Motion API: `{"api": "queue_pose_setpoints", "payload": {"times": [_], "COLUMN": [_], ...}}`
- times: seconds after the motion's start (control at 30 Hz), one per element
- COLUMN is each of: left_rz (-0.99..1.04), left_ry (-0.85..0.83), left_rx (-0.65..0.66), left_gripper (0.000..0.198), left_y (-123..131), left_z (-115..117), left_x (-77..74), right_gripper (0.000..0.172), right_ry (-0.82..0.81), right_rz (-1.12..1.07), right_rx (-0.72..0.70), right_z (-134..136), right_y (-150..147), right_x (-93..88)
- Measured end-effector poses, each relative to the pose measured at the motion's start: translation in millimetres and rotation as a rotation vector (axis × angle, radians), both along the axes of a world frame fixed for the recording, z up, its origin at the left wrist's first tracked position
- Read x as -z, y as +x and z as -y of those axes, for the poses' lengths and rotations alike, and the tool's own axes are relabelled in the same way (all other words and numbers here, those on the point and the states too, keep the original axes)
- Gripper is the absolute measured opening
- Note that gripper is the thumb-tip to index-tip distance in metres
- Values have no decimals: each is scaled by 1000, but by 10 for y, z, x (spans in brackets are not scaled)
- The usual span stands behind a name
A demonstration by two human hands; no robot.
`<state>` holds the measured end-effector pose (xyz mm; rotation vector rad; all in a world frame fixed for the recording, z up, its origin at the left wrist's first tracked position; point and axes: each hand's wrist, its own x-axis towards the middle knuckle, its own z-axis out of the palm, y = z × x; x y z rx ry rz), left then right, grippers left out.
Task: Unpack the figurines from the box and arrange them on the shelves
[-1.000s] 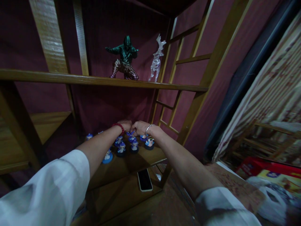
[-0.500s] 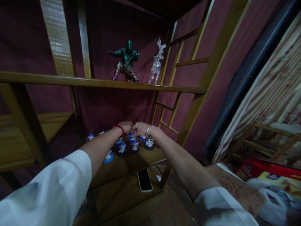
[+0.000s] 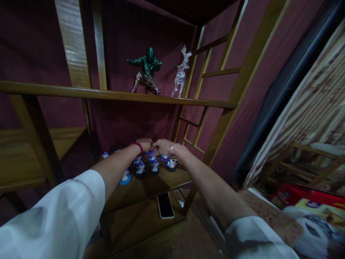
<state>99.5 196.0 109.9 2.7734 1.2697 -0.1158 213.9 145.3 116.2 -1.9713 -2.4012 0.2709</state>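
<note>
Both my hands reach to the back of the lower wooden shelf (image 3: 151,187), close together above a group of small purple-haired figurines (image 3: 140,168). My left hand (image 3: 145,144), with a red bead bracelet at the wrist, has its fingers curled down behind the figurines; what they hold, if anything, is hidden. Beside it, my right hand (image 3: 161,146), wearing a silver bangle, is bent inward with its fingers pressed together over a figurine (image 3: 152,156). Whether it grips that one cannot be seen. Nearer figurines, one on a blue base (image 3: 125,177), stand upright.
On the upper shelf board (image 3: 113,94) stand a green and bronze crouching figure (image 3: 147,72) and a clear deer figurine (image 3: 180,75). A phone (image 3: 165,205) lies on the lower board. Lattice bars and a post (image 3: 223,122) bound the right side, before a striped curtain (image 3: 307,93).
The view has shifted very slightly. My hands stay in nearly the same place over the figurines, which stand as before.
</note>
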Motion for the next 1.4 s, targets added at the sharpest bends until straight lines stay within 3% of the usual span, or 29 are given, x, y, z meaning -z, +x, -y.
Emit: {"api": "queue_pose_setpoints", "payload": {"times": [0.27,0.4,0.57,0.77,1.07,1.4], "left_rz": [30,63,21,22,-2,-14], "left_ry": [46,37,47,62,50,42], "left_rx": [-24,5,108,131,180,105], "left_gripper": [27,27,26,26,25,26], "left_y": [-163,-224,-302,-402,-452,-500], "left_z": [117,193,294,462,436,373], "left_x": [-157,-205,-241,-300,-232,-197], "right_gripper": [28,30,35,42,38,39], "right_ry": [63,-2,-35,-33,47,4], "right_rz": [-60,-89,-26,140,206,165], "right_rx": [14,29,-51,-46,-58,-18], "right_z": [141,290,432,562,589,579], "right_y": [8,-79,-178,-260,-242,-201], "right_x": [-158,-208,-184,-88,-26,-32]}}
